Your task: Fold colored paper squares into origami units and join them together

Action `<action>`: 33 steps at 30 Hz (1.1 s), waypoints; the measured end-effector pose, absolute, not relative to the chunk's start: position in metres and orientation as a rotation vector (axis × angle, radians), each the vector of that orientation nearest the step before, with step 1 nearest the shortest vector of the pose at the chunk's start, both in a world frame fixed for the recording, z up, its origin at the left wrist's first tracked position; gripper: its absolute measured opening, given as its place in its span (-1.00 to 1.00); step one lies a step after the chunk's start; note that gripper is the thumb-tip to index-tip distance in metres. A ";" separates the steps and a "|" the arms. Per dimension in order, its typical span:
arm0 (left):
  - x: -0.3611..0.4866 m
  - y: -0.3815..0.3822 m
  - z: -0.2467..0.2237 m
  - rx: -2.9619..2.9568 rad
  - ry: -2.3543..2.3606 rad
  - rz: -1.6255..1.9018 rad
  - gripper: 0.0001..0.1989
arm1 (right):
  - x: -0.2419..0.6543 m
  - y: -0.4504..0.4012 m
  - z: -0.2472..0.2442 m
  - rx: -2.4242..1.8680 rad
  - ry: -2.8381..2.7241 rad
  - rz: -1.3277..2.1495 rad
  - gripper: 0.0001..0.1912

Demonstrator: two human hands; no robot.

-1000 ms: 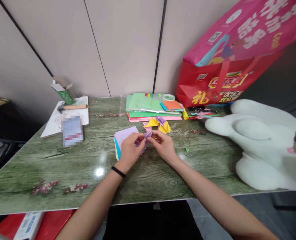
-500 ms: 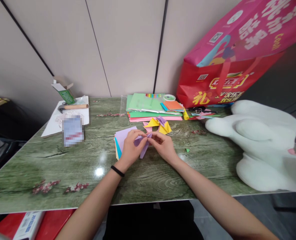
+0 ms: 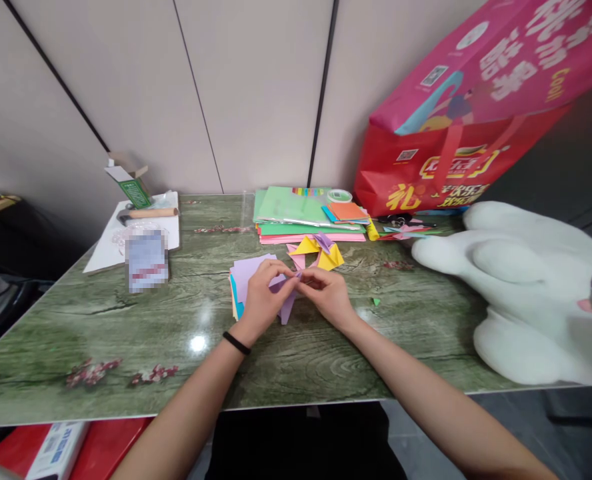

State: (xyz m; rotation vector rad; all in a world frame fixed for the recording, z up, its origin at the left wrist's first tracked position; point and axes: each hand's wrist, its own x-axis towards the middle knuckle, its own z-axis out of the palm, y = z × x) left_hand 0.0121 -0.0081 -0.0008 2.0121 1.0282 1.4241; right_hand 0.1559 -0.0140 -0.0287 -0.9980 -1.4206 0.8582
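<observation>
A folded piece of purple paper [image 3: 287, 311] is pinched between both hands, its lower end pointing down toward the table. My left hand [image 3: 266, 293] grips its upper part with thumb and forefinger. The fingertips of my right hand [image 3: 329, 293] close on the same piece from the other side, nearly touching the left ones. Loose purple sheets [image 3: 251, 270], with blue and cream ones below, lie beside and partly under my left hand. Just behind the hands sits a folded paper shape with yellow [image 3: 332, 257], pink and purple parts.
A stack of green and pink sheets [image 3: 289, 207] lies at the back. Red and pink bags [image 3: 401, 167] and a white plush toy [image 3: 521, 267] stand at the right. A hammer [image 3: 151, 213] and green box [image 3: 137, 193] rest at the left.
The lower end of the purple paper has swung slightly downward, and the fingertips have drawn a little closer together around its top.
</observation>
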 end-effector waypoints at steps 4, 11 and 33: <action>0.012 -0.009 -0.001 1.987 1.033 1.382 -0.95 | 0.156 -0.015 -0.028 -1.002 -1.438 0.825 -0.92; 0.012 -0.010 0.002 1.867 1.051 1.264 -0.89 | 0.155 -0.019 -0.024 -0.997 -1.398 0.876 -0.82; 0.009 -0.006 0.002 1.556 0.976 1.053 -0.75 | 0.159 -0.015 -0.018 -0.957 -1.299 1.002 -0.78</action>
